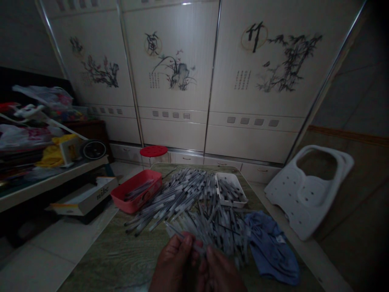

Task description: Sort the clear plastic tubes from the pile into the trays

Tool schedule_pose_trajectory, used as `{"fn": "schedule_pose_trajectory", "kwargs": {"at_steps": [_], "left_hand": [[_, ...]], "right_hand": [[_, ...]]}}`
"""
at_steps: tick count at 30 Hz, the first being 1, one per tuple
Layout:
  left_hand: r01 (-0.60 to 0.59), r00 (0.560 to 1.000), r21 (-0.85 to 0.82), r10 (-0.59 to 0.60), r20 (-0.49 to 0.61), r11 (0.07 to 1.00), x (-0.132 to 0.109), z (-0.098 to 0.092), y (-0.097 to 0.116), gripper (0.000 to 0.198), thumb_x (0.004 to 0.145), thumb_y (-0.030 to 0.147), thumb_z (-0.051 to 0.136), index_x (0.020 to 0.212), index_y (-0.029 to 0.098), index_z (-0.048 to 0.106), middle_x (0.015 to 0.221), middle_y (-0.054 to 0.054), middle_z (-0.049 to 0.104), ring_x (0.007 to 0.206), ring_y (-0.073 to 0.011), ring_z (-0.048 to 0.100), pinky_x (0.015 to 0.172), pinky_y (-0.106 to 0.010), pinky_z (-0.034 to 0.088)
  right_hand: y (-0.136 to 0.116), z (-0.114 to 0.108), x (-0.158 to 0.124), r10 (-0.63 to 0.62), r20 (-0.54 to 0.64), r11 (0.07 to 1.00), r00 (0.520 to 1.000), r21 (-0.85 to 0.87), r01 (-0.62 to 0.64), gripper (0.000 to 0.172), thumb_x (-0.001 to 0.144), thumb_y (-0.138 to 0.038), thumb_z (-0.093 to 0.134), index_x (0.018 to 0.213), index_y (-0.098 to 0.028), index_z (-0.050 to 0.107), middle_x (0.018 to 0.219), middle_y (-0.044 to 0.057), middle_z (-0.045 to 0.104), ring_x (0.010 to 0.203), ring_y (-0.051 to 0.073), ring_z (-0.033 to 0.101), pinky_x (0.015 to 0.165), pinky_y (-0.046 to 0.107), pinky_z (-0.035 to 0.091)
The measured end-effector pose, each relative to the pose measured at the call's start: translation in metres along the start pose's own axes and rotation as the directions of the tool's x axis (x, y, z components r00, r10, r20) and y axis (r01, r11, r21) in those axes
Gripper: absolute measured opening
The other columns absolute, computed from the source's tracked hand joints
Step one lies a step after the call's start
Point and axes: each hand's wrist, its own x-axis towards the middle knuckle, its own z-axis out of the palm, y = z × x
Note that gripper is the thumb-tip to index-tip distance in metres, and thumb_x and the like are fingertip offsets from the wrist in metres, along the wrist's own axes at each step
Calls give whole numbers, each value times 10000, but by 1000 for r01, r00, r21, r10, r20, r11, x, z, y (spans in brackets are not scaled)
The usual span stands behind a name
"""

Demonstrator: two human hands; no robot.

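Note:
At the near edge of a table, my left hand (pixel 176 255) pinches a thin pen-like stick that points up to the left. My right hand (pixel 217 265) sits close beside it, fingers closed at the stick's other end; the exact grip is dim. Just beyond both hands lies a large heap of pens (pixel 185 188) with dark tips and clear parts. A red tray (pixel 131 207) with some pens in it stands left of the heap. On the right is a white tray (pixel 232 202) holding more pens.
A blue cloth (pixel 273 251) lies on the wooden-patterned table (pixel 112 259) at the right. Beyond the table are a red stool (pixel 153 151) and sliding cabinet doors. A white plastic chair (pixel 304 194) leans at the right; a cluttered bench and a shoebox (pixel 85 198) are at the left.

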Motion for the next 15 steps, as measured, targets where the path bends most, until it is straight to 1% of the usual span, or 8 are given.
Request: {"fn": "schedule_pose_trajectory", "kwargs": {"at_steps": [1,3,5,7,9,11,13,15], "left_hand": [[-8,1000,3,8,-9,1000,1,-1,0,390,737,465,911,869,178,683,754,-32,733,551,-108,569,550,-247,480],[-30,999,21,31,-34,999,2,-4,-1,404,724,465,920,868,172,681,755,-31,735,539,-99,550,540,-236,463],[-40,998,39,42,-39,998,3,-5,1,404,736,478,909,864,171,679,735,-26,728,530,-101,549,534,-237,456],[-38,999,45,39,-27,998,3,-4,4,394,761,495,886,849,170,681,674,-9,696,519,-109,551,543,-250,467],[-26,999,34,27,-25,999,2,-2,6,394,773,513,870,843,171,688,617,11,654,504,-114,542,532,-257,465],[-27,999,1,27,-45,1000,0,1,7,390,756,498,889,838,174,689,629,12,659,514,-111,544,538,-258,474],[-29,998,-32,27,-51,999,0,2,6,387,729,473,915,830,180,683,686,-1,696,526,-106,547,546,-263,488],[-38,999,-29,36,-38,999,0,1,3,393,707,459,933,822,181,680,711,-9,716,526,-101,549,543,-256,490]], "right_hand": [[0,0,0,-31,6,999,1000,-29,31,710,671,-872,737,791,-180,632,559,-35,637,395,53,511,418,158,289],[-1,-2,1,-108,17,990,994,-92,109,680,658,-831,786,786,-189,604,573,-56,641,370,24,433,405,153,274],[-3,-5,0,-141,28,985,990,-98,143,652,662,-786,821,826,-196,598,628,-51,683,357,19,418,392,156,281],[-5,-8,0,-123,53,991,991,-42,125,586,716,-727,818,825,-196,593,659,-33,708,362,36,469,383,160,287],[-5,-10,0,-92,102,995,991,49,88,496,774,-643,796,811,-195,585,668,-15,720,377,53,519,382,160,289],[-5,-12,1,-55,162,989,985,144,32,438,757,-568,810,847,-203,585,715,0,747,389,73,558,388,173,323],[-4,-11,4,-35,214,982,976,188,-6,479,718,-579,832,910,-207,599,781,19,768,409,88,584,408,193,372],[-1,-11,7,-32,223,992,974,130,2,561,705,-680,819,916,-204,610,747,12,748,396,81,552,407,199,359]]}}
